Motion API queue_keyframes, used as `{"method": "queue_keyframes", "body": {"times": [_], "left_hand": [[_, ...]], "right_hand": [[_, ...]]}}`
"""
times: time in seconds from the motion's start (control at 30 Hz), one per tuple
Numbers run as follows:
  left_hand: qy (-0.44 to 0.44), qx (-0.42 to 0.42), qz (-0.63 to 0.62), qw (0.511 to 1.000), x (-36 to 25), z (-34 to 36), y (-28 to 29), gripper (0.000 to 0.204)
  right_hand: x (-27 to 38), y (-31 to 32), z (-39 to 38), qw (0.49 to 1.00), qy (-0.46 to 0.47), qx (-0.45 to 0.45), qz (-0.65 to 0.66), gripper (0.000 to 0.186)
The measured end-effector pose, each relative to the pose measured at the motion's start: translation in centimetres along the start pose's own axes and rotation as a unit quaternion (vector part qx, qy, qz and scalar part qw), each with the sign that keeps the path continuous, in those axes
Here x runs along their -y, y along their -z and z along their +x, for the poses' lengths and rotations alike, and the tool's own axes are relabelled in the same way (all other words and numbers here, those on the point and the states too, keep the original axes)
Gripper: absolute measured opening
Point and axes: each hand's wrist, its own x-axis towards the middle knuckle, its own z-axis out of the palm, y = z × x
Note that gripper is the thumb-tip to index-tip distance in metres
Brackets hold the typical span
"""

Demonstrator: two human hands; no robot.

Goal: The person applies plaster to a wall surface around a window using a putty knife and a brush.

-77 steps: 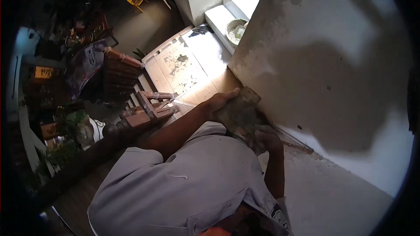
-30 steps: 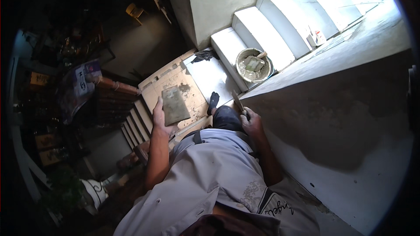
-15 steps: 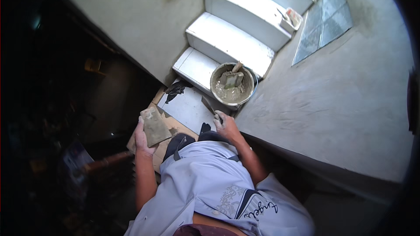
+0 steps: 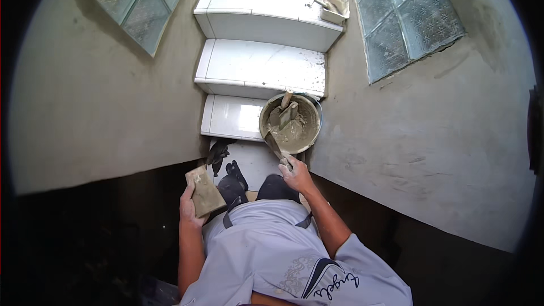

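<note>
In the head view, my left hand (image 4: 191, 207) grips a flat rectangular board (image 4: 206, 192) smeared with grey mortar. The fingers wrap its left edge, and the underside is hidden. My right hand (image 4: 296, 174) is closed round a small trowel (image 4: 272, 143), its blade pointing away from me at the near-left rim of a bucket (image 4: 311, 120). Whether the blade touches the rim I cannot tell. Wet grey mortar (image 4: 292, 135) lies in the bucket. A mortar-covered tool with a wooden handle (image 4: 287, 100) rests in it, leaning on the far rim.
White tiled stairs (image 4: 260, 68) rise ahead between two grey plastered walls (image 4: 391, 147) with glass-block windows (image 4: 396, 17). A white tray (image 4: 335, 5) with a tool in it sits on an upper step. A crumpled black cloth or bag (image 4: 218, 156) lies by the left wall.
My view has swung to face the stairs squarely. The trowel has come closer to the bucket, its blade now overlapping the rim. The board stays in my left hand.
</note>
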Motion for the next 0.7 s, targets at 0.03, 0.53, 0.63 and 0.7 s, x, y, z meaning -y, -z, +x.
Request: {"method": "queue_keyframes", "body": {"times": [0.03, 0.53, 0.63, 0.7], "left_hand": [[-0.020, -0.019, 0.008, 1.000, -2.1, 0.8, -0.9, 0.036], [0.030, 0.095, 0.219, 0.971, -14.9, 19.5, -22.7, 0.042], [-0.019, 0.135, 0.334, 0.933, -16.5, 23.7, -31.5, 0.046], [-0.093, 0.186, 0.428, 0.880, -19.2, 26.5, -38.7, 0.048]], "right_hand": [[1.2, -0.3, 0.3, 1.000, 0.007, -0.010, 0.003, 0.043], [11.2, -3.4, 5.5, 0.929, -0.112, -0.202, 0.288, 0.035], [10.7, -3.5, 9.4, 0.917, -0.129, -0.223, 0.306, 0.031], [11.9, -2.8, 12.2, 0.900, -0.169, -0.222, 0.334, 0.028]]}}
